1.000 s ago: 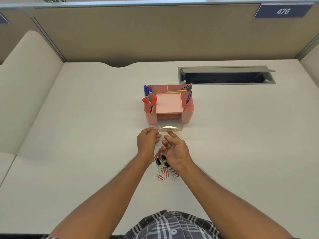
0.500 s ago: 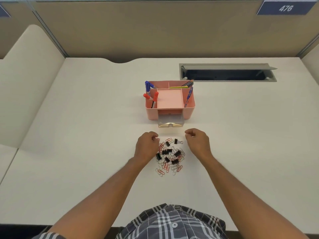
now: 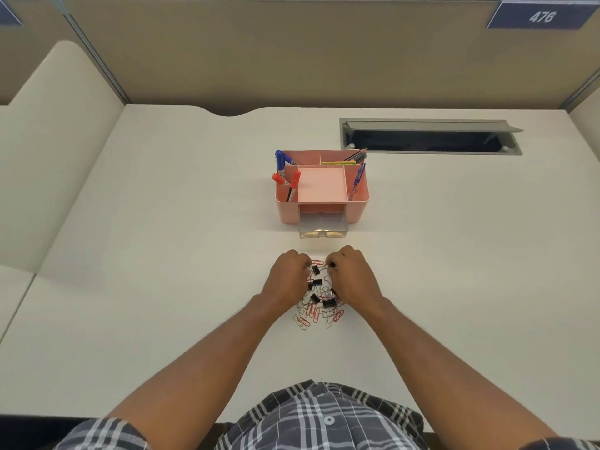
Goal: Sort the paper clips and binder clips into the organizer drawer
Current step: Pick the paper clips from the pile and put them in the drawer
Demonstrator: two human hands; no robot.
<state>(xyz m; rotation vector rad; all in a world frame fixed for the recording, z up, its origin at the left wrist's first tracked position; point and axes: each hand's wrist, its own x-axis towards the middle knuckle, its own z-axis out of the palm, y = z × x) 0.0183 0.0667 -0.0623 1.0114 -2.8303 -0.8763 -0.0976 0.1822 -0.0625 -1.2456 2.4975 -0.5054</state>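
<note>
A heap of red and silver paper clips (image 3: pixel 310 315) mixed with black binder clips (image 3: pixel 328 303) lies on the desk in front of me. My left hand (image 3: pixel 287 279) rests curled on the heap's left side, fingertips buried among the clips. My right hand (image 3: pixel 352 277) curls over the right side, its fingertips pinched on a black binder clip (image 3: pixel 331 264) at the heap's far edge. Beyond the hands stands the pink organizer (image 3: pixel 358 207). Its clear drawer (image 3: pixel 323 228) is pulled out toward me and looks empty.
The organizer holds blue and red markers (image 3: pixel 293 180), a blue pen (image 3: pixel 358 177) and pencils (image 3: pixel 355 156). An open cable slot (image 3: pixel 428 138) is set into the desk at the back right. Partition walls close off the back and the left.
Both hands came back from the drawer's front toward me, spread to either side of the heap, and have now closed in on it. The drawer stays pulled out.
</note>
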